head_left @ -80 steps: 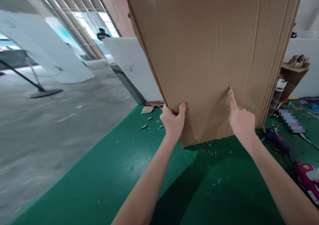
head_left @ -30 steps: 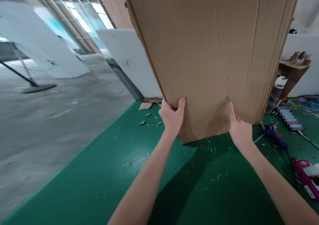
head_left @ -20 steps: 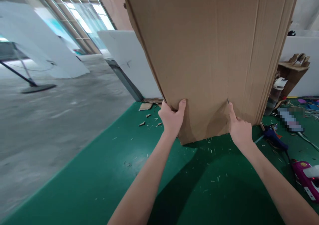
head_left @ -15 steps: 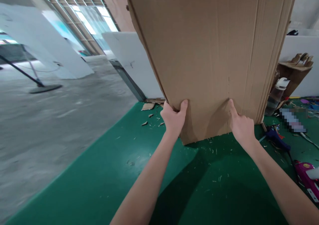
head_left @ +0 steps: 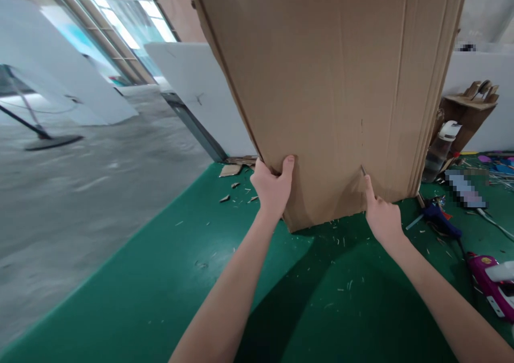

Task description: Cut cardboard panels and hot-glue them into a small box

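A large brown cardboard box (head_left: 321, 95) stands upright on the green tabletop. At its lower left edge, my left hand (head_left: 274, 186) grips the cardboard, thumb on the front face and the other fingers curled behind. My right hand (head_left: 381, 210) is closed round a thin pointed tool (head_left: 363, 169), of which only the slim grey tip shows past the index finger; the rest is hidden in the hand. That tip is at the box's front face, just below a short broken dark vertical line (head_left: 362, 130). Whether it touches the cardboard I cannot tell.
Right of the box are a clear bottle (head_left: 439, 149), a blue glue gun (head_left: 439, 221), a magenta tool (head_left: 490, 280) and a blurred-out device (head_left: 466, 188) with a cable. Cardboard scraps (head_left: 231, 170) lie left. The green table (head_left: 180, 277) ends at the left above grey floor.
My right hand has drawn down from the marked line, and more of the tool's tip shows. My left hand keeps its grip. The whole view has shifted slightly.
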`<control>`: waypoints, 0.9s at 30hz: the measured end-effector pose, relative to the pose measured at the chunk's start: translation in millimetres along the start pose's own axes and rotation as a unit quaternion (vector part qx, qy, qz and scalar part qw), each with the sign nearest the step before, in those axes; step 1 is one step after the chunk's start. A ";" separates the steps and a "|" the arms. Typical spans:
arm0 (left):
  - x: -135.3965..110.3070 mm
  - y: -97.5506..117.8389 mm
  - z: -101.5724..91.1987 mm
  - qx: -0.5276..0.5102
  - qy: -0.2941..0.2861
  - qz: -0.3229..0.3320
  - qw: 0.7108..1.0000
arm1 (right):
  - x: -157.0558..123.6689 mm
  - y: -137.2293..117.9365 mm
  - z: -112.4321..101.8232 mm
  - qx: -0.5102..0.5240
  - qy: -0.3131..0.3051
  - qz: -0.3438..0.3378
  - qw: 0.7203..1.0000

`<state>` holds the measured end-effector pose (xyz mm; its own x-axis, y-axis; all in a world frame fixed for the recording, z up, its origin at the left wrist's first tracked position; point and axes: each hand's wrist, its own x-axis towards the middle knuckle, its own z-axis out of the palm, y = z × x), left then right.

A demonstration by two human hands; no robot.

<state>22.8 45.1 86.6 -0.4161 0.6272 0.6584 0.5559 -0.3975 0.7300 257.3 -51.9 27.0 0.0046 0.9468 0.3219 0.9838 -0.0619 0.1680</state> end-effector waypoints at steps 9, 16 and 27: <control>2.5 -0.8 3.1 0.006 0.000 -0.017 1.000 | -14.7 -1.8 26.0 0.007 0.040 -0.010 0.999; 0.6 1.0 0.8 -0.016 -0.002 -0.012 1.000 | -8.0 -4.4 14.8 0.014 0.065 0.001 0.998; -0.3 0.7 0.2 -0.021 0.001 -0.001 1.000 | 0.8 -5.5 -13.2 0.020 0.025 0.007 0.999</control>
<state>23.5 44.8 86.8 -0.4187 0.6266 0.6573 0.5250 -0.4236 0.7382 249.5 -55.0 38.7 0.0113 0.9288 0.3703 0.9902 -0.0619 0.1250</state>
